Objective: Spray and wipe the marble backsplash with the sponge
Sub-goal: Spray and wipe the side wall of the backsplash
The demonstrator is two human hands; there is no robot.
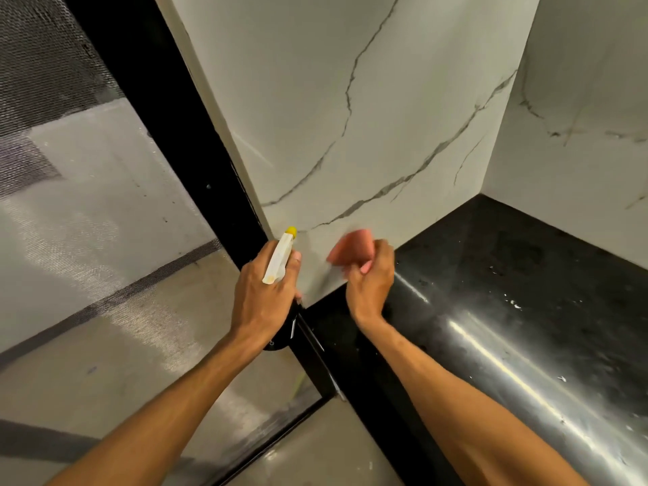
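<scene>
Risk: spray bottle (280,257) aims at the marble backsplash (350,117) near its left edge, so mist could land on the black frame (196,110) instead. Left hand (261,285) is wrapped round the bottle's neck. Pink sponge (350,250) is blurred and could drop if held loosely. Right hand (368,285), fingers curled, pinches it low by the marble, above the black countertop (526,275); whether it touches is unclear.
</scene>
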